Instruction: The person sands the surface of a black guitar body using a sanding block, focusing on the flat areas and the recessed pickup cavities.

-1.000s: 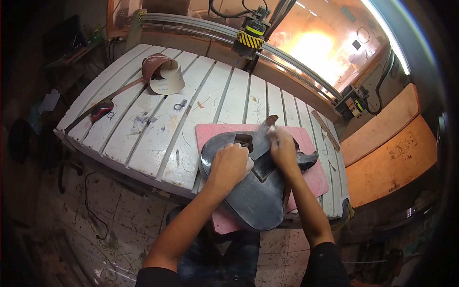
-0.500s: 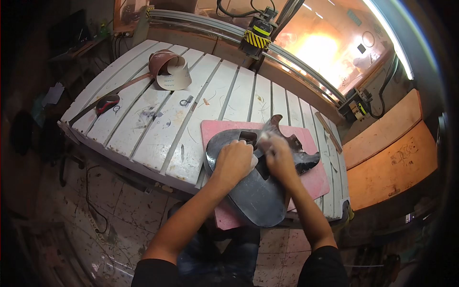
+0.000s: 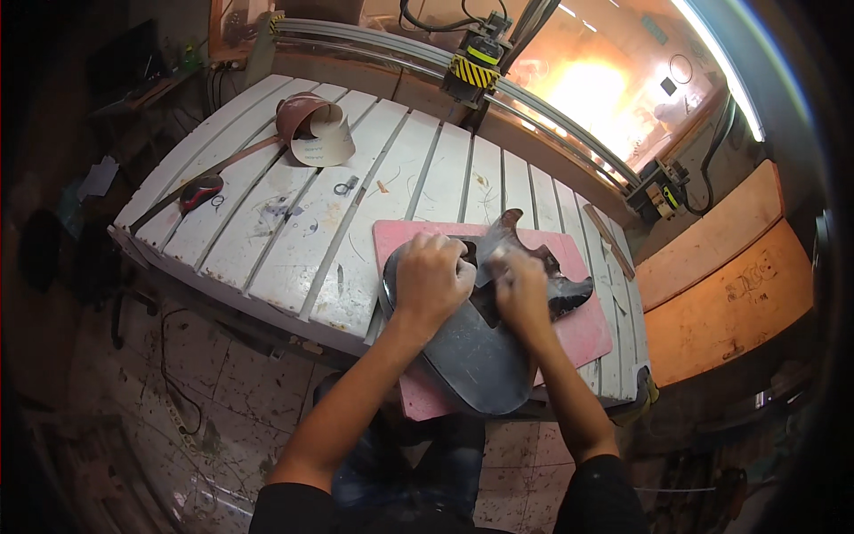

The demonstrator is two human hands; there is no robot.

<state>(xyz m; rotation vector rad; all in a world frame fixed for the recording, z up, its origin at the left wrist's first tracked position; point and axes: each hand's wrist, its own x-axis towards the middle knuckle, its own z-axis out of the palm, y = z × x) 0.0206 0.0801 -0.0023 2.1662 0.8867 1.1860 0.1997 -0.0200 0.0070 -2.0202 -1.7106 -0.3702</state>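
Dark grey guitar-shaped body with two curved horns [image 3: 473, 360]: lies flat on a pink rectangular board [image 3: 583, 338], its rounded end toward the person and its horns toward the far right; pockets are cut into its face, and brown and glossy black patches show on the horns.
Left hand [image 3: 433, 276]: on the body's far left part, beside a pocket, its fingers curled into a loose fist; whether they grip anything cannot be told.
Right hand [image 3: 520, 287]: over the body near the horns, its fingers bent inward and blurred; whether they pinch something cannot be told.
White slatted table [image 3: 445, 178]: bears the board at its near edge.
Curled sheet, reddish brown outside and cream inside [image 3: 327, 147]: stands at the table's far left.
Small red-and-black object [image 3: 203, 190]: lies near the table's left edge.
Black tool head with yellow-striped band [image 3: 476, 67]: mounted on a silver metal rail [image 3: 374, 46] beyond the table.
Orange-brown wooden panels [image 3: 725, 307]: lean at the right.
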